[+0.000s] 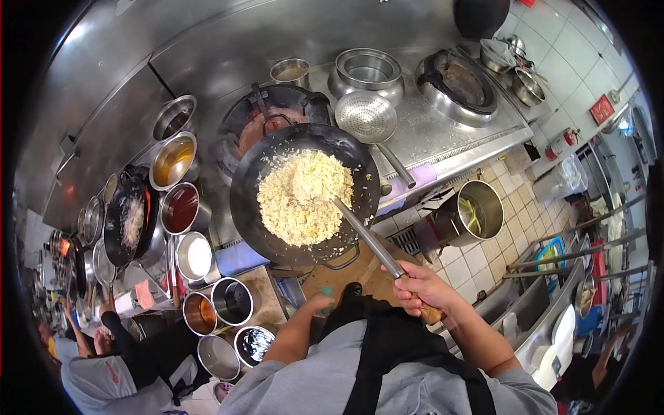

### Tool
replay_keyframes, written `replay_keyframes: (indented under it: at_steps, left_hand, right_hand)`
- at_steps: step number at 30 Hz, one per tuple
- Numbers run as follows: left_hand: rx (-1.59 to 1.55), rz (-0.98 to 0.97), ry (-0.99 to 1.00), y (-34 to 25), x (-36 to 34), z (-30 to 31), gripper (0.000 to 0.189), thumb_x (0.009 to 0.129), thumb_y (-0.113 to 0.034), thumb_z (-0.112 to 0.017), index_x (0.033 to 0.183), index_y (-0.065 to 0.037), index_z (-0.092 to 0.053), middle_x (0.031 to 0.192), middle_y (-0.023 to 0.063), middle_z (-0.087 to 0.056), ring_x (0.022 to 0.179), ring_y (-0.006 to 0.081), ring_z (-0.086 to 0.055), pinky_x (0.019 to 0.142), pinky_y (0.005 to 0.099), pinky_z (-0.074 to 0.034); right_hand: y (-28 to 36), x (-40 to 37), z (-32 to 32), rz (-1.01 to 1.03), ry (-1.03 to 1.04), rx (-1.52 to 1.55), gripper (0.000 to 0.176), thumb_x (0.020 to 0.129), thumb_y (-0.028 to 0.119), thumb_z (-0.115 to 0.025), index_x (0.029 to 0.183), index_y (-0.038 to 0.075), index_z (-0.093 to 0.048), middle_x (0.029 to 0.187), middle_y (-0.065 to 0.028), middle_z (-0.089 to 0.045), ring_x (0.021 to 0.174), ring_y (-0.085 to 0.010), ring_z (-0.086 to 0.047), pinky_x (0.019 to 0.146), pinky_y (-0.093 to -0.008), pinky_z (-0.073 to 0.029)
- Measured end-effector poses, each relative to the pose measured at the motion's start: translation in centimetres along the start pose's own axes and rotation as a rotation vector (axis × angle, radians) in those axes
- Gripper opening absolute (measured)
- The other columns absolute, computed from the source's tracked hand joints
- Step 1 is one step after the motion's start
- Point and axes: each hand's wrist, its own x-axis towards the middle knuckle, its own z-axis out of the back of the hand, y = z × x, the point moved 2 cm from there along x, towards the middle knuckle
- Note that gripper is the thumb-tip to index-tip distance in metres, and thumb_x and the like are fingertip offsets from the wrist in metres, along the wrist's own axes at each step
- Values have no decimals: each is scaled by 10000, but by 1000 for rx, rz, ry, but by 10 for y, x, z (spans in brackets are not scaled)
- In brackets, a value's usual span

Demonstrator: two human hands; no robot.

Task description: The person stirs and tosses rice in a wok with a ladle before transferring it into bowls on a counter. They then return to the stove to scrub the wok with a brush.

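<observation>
A large black wok (245, 200) sits in front of me, holding a heap of fried rice (304, 200) with yellow and green bits. My right hand (417, 289) is wrapped round the wooden end of a long metal ladle (370, 238), whose head is sunk in the rice. Below the wok's near handle (340, 259), my left hand (318, 303) is low near my body, beside something green. Its fingers are too small and partly hidden to make out.
A perforated strainer (365, 117) lies on the steel stove beside a lidless pot (368, 68). Bowls of sauce (173, 160) and white powder (194, 256) line the left. Co-workers (114, 373) stand at far left. A tall metal pot (481, 209) is at right.
</observation>
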Motion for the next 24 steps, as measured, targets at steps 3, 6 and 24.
replay_keyframes:
  at_steps: [3, 6, 24]
  left_hand:
    - [318, -196, -58, -8, 13, 7, 410, 754, -290, -698, 1014, 24, -644, 935, 165, -666, 761, 263, -670, 632, 398, -553]
    - [500, -255, -136, -7, 24, 11, 497, 727, -328, -714, 1067, 29, -651, 1028, 173, -669, 874, 257, -662, 721, 383, -533]
    - [1617, -546, 402, -122, 75, -136, 433, 748, -384, -616, 957, -12, -686, 999, 223, -670, 926, 328, -658, 796, 423, -501]
  right_hand:
    - [-7, 8, 1, 1, -8, 17, 360, 960, 88, -466, 1313, 115, -396, 702, 3, -415, 484, -61, -418, 409, -239, -401]
    - [-12, 9, 0, 0, -36, 33, 362, 961, 86, -463, 1316, 118, -398, 699, 7, -408, 483, -58, -410, 408, -232, -397]
    - [-163, -233, 7, 612, -330, 586, 337, 962, 157, -496, 1285, 164, -398, 657, 29, -390, 445, -26, -373, 369, -204, -354]
